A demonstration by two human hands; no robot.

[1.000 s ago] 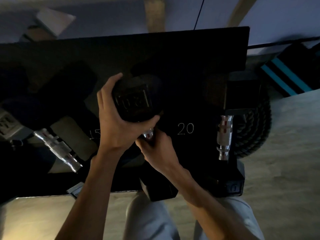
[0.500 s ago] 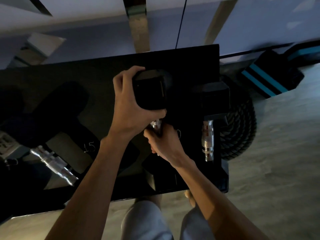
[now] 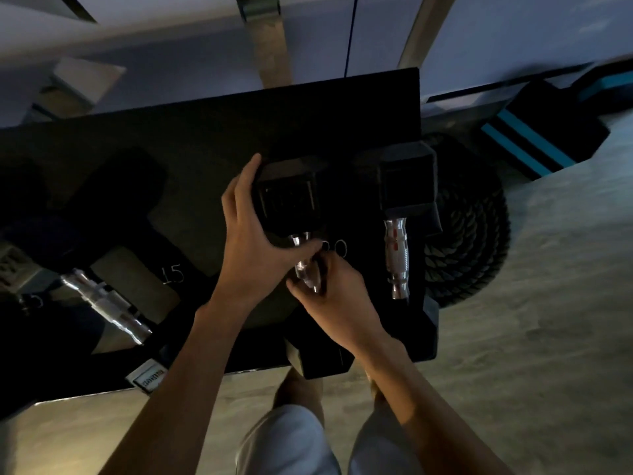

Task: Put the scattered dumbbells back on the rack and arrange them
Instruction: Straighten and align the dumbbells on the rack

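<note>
A black hex dumbbell (image 3: 291,200) with a chrome handle lies on the dark rack shelf (image 3: 191,138), over the chalked "20" mark. My left hand (image 3: 250,241) cups its far head from the left side. My right hand (image 3: 335,289) is wrapped around the chrome handle just below that head. The dumbbell's near head (image 3: 318,358) juts past the shelf's front edge. A second black dumbbell (image 3: 397,248) lies parallel just to the right. A third dumbbell (image 3: 106,306) rests at an angle on the left, near a chalked "15".
A coiled black battle rope (image 3: 469,228) sits on the floor right of the rack. A black mat with teal stripes (image 3: 537,132) lies at the far right. A pale wall with metal uprights (image 3: 270,46) runs behind the rack. Pale floor lies to the right and in front.
The held dumbbell has moved right and down onto the "20" spot, close beside the right dumbbell. Both hands kept their hold and moved with it.
</note>
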